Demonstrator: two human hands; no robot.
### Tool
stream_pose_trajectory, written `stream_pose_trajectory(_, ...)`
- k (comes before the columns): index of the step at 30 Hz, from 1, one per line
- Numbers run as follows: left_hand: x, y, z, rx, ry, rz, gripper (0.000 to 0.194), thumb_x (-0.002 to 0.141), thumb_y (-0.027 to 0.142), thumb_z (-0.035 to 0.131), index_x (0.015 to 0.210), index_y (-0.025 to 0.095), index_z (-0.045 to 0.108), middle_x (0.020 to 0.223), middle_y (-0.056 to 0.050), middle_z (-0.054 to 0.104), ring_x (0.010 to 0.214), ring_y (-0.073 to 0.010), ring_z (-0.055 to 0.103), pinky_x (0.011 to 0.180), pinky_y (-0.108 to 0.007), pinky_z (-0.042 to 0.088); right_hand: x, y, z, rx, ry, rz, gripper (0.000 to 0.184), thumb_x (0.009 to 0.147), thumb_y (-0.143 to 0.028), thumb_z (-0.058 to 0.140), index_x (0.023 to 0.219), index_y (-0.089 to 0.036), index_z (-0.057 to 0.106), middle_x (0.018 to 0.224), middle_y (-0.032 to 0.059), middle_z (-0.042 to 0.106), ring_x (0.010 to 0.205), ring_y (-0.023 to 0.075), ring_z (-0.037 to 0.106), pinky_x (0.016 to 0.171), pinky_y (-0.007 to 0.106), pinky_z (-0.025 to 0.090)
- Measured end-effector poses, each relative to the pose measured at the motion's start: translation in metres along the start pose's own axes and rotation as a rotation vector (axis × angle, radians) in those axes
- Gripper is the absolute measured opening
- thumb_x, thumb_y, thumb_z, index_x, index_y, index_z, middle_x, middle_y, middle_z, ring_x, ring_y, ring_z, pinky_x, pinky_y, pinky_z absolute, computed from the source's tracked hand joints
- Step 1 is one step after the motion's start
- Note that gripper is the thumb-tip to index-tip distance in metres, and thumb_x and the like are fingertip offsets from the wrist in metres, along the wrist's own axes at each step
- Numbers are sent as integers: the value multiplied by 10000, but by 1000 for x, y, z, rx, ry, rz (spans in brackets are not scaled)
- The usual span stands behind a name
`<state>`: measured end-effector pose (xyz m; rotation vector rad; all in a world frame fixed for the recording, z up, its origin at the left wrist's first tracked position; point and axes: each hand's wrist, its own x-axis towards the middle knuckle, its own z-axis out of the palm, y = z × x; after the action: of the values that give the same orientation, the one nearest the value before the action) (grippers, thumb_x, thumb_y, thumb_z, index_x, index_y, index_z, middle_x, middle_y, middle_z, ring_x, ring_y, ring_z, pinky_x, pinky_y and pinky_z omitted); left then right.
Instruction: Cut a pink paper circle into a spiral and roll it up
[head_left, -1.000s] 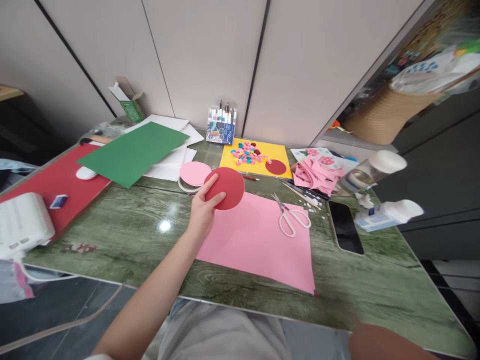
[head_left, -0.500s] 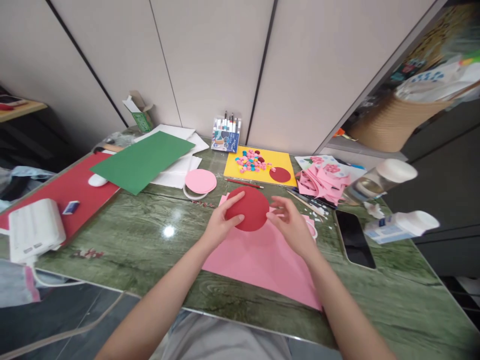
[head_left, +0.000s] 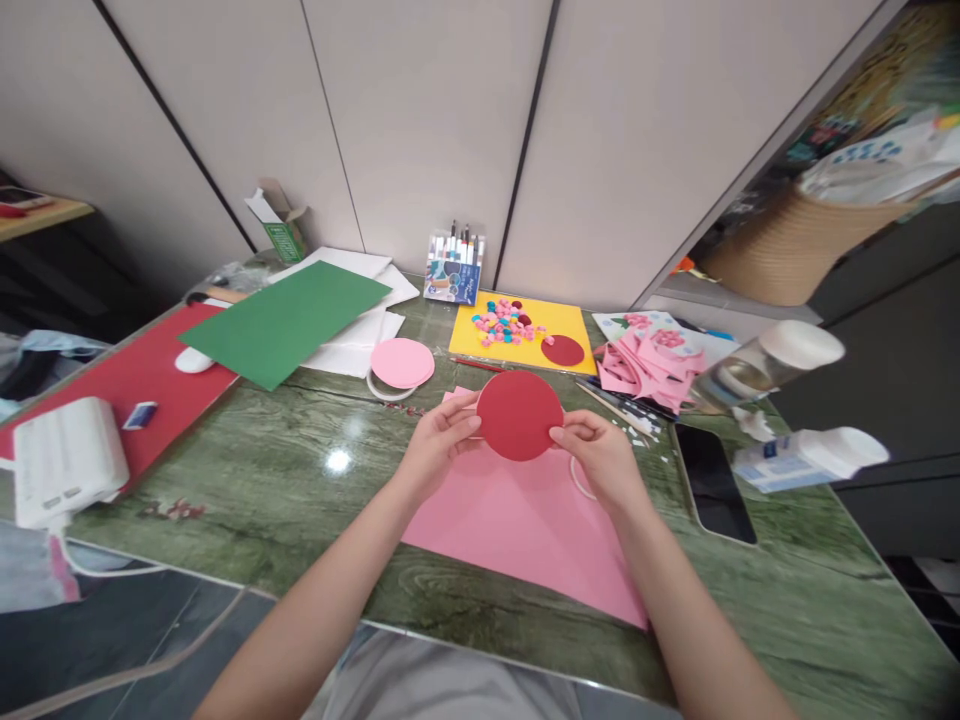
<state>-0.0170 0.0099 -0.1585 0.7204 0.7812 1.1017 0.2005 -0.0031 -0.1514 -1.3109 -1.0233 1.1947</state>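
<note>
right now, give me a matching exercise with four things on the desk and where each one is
Things:
1. nearer red paper disc
2. pack of markers
3. green paper sheet
4. smartphone

Places:
A. lying flat, to the right of the right hand
B. partly over white sheets
C. between the left hand and the right hand
D. standing near the wall panel

Pairs: 1-C, 2-D, 3-B, 4-A

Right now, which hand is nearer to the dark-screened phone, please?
Right. The right hand is left of the phone, at the right edge of the red circle; the left hand is farther left, at the opposite edge.
</note>
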Motion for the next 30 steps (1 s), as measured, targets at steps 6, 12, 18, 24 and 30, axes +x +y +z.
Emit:
stream_pose_trajectory(6,0,2,-2,-104,-60,-104,260,700,195,737,953,150,703,928,-31,722,789,-111,667,745,-222,531,1,5,-4,233,-66,157,300,514,-299,861,738,-197,690,661,-6,704,587,112,622,632,252,497)
stream_pose_trajectory(12,0,3,-1,-162,-91,-140,273,698,193,744,965,153,703,935,-18,727,783,-89,671,718,-169,531,5,14,-7,336,-158,260,265,562,-274,847,774,-198,708,727,-11,693,576,79,584,607,227,481)
stream_pose_trajectory(18,-1,3,-2,-177,-98,-141,317,677,207,766,984,162,701,931,-5,721,776,-71,664,729,-153,535,4,16,-4,376,-220,332,271,613,-277,827,853,-194,733,763,7,709,597,80,589,646,225,495)
stream_pose_trajectory(24,0,4,-2,-126,-95,-147,338,700,180,740,1032,158,682,956,-26,704,791,-72,656,741,-154,527,3,15,-3,382,-208,344,284,608,-277,828,863,-197,733,767,11,719,623,94,607,676,242,490)
stream_pose_trajectory(30,0,1,1,40,4,21,397,670,181,751,1032,207,589,876,10,643,704,-70,621,624,-180,531,6,17,-5,380,-178,330,255,595,-268,834,815,-193,727,766,5,711,622,88,597,670,236,482)
